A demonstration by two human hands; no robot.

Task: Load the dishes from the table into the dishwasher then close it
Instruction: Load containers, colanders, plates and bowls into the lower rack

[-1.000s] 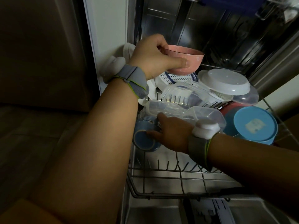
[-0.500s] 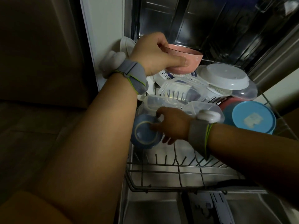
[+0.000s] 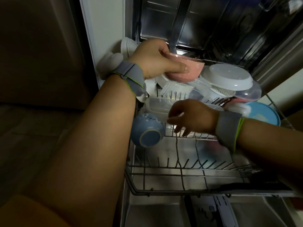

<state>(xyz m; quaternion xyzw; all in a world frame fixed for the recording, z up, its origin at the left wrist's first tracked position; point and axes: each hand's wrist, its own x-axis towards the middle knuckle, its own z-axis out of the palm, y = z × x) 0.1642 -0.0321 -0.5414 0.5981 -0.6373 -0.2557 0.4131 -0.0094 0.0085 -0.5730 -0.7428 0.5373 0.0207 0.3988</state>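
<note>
The pink bowl (image 3: 68, 72) is the item in hand. It is held above the rear of the lower rack (image 3: 180, 190), over the clear plastic containers (image 3: 178, 94), with its rim toward the dishwasher tub (image 3: 213, 27). The left hand (image 3: 154, 61) grasps it, thumb along the outer wall and fingers curled over the rim. The bowl is not yet seated in the rack.

The blue bowl (image 3: 147, 130) lies on its side at the left edge of the rack, base ring toward the camera, just in front of the clear containers. The right hand (image 3: 191, 118) hovers just to the right of it, fingers loosely spread and holding nothing; it is apart from the blue bowl (the fingertips are slightly blurred, so contact with the container behind cannot be ruled out).

Behind the pink bowl's position and to the right of it, the rear of the rack carries a white perforated dish (image 3: 227, 77), a clear lid under it, and a blue lid (image 3: 262, 113) at the far right. White plates (image 3: 126, 46) stand at the rear left. The front rows of tines are unoccupied.

Progress assessment: loading is well under way, with the rear half of the rack filled. Remaining steps, as judged from this view: seat the pink bowl, load any dishes left on the table (the table is not in view, so the count cannot be told), push the rack in, and close the door.
</note>
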